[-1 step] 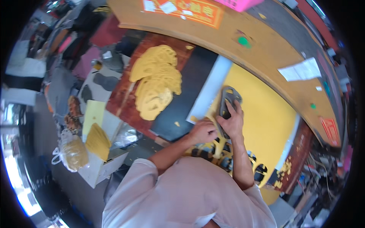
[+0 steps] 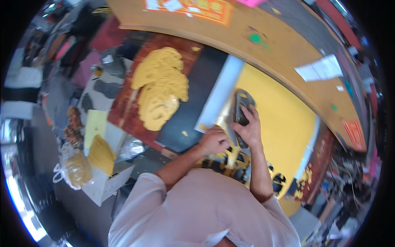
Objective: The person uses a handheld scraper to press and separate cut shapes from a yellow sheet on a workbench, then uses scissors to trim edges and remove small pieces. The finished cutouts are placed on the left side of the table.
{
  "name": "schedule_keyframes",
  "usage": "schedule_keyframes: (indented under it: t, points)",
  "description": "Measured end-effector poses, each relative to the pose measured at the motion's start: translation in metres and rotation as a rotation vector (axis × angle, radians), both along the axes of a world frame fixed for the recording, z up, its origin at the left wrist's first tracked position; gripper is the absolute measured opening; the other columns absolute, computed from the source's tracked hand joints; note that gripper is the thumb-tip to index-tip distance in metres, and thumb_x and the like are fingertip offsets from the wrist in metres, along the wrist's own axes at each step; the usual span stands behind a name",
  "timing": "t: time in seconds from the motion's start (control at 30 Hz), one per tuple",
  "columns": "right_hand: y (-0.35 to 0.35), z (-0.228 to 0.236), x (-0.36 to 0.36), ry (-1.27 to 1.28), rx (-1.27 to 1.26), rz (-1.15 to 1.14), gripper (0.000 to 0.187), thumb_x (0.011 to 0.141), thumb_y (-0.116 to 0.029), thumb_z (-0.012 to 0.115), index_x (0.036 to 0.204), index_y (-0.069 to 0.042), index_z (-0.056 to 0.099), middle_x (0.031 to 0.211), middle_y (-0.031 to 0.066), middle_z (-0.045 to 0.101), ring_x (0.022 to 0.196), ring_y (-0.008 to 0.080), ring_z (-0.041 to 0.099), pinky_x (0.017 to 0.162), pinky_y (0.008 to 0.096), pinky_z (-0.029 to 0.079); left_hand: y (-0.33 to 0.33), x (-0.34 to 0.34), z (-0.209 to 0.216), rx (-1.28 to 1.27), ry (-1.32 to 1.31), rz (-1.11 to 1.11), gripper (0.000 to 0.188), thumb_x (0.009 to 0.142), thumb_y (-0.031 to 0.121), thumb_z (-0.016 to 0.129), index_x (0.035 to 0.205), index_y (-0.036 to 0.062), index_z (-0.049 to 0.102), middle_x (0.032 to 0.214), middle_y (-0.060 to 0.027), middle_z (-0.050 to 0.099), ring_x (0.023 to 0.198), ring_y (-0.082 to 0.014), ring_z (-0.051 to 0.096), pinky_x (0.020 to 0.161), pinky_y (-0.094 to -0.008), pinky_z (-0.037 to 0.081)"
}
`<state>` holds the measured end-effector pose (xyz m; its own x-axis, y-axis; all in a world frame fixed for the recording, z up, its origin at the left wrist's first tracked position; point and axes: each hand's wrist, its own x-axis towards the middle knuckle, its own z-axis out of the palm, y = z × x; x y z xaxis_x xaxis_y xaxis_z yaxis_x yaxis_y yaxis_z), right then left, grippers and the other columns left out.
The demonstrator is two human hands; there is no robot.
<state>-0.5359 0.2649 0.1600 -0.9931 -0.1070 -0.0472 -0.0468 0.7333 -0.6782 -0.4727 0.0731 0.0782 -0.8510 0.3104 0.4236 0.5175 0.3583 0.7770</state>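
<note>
My right hand [image 2: 249, 129] rests on a dark grey, sole-shaped cutting die [image 2: 241, 101], thumb at its near left side and fingers over its top. The die lies at the left part of a large yellow sheet [image 2: 279, 115]. To its left, my left hand [image 2: 214, 140] is closed with curled fingers, close to the sheet's left edge. What it holds, if anything, is hidden. Below both hands, the near edge of the sheet is a web of cut-out holes [image 2: 279, 181] with dark surface showing through.
Stacked yellow cut pieces [image 2: 160, 90] lie on the reddish board [image 2: 123, 103] at left, beside a black mat [image 2: 197, 94]. A tan machine beam [image 2: 205, 35] crosses the far side. Small yellow scraps [image 2: 304, 181] lie at right. A plastic bag [image 2: 76, 168] hangs at lower left.
The whole view has shifted slightly, so everything sits a little farther left. Both hands and the cutting die keep nearly the same places on the sheet.
</note>
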Motion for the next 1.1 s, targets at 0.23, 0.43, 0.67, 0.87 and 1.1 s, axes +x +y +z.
schedule_keyframes:
  t: [0.23, 0.43, 0.67, 0.87, 1.1]
  points:
    - [0.076, 0.019, -0.016, -0.441, -0.999, -0.193, 0.081, 0.076, -0.009, 0.081, 0.15, 0.01, 0.056, 0.127, 0.0144, 0.07, 0.109, 0.021, 0.068, 0.097, 0.0341, 0.055, 0.027, 0.005, 0.063, -0.14, -0.306, 0.052, 0.046, 0.084, 0.032, 0.082, 0.114, -0.001, 0.069, 0.093, -0.0177, 0.072, 0.086, -0.036, 0.071, 0.078, -0.0438, 0.057]
    - [0.072, 0.01, -0.012, -0.405, -1.144, -0.085, 0.08, 0.08, -0.013, 0.075, 0.153, 0.011, 0.052, 0.14, 0.0164, 0.066, 0.126, 0.024, 0.062, 0.11, 0.0331, 0.047, 0.088, -0.011, 0.073, -0.349, -0.234, -0.077, 0.072, 0.089, 0.042, 0.083, 0.137, -0.0057, 0.059, 0.118, -0.0303, 0.07, 0.108, -0.0412, 0.072, 0.088, -0.0492, 0.058]
    - [0.084, 0.012, -0.012, -0.419, -1.131, -0.03, 0.086, 0.076, -0.041, 0.077, 0.147, 0.004, 0.056, 0.104, 0.0137, 0.069, 0.083, 0.02, 0.068, 0.07, 0.0288, 0.058, -0.131, -0.054, 0.13, 0.581, -1.033, 0.135, 0.025, 0.107, 0.018, 0.057, 0.106, -0.0021, 0.071, 0.066, 0.0011, 0.061, 0.047, -0.0081, 0.053, 0.044, -0.0229, 0.041]
    - [0.078, 0.016, -0.007, -0.432, -1.212, -0.093, 0.082, 0.078, -0.035, 0.076, 0.148, 0.003, 0.057, 0.106, 0.0127, 0.069, 0.081, 0.0183, 0.066, 0.066, 0.0286, 0.057, -0.157, 0.009, 0.097, -0.048, -1.284, -0.061, 0.033, 0.106, 0.03, 0.06, 0.098, 0.0007, 0.074, 0.065, -0.0041, 0.064, 0.047, -0.0096, 0.051, 0.046, -0.0264, 0.042]
    - [0.07, 0.026, 0.005, -0.28, -0.821, -0.222, 0.071, 0.074, -0.019, 0.081, 0.142, 0.0, 0.068, 0.11, 0.0122, 0.073, 0.091, 0.0209, 0.069, 0.088, 0.0297, 0.057, -0.103, -0.04, 0.103, -0.568, -0.747, -0.153, 0.044, 0.095, 0.037, 0.069, 0.113, -0.0034, 0.07, 0.103, -0.0172, 0.072, 0.086, -0.0281, 0.07, 0.078, -0.0394, 0.056]
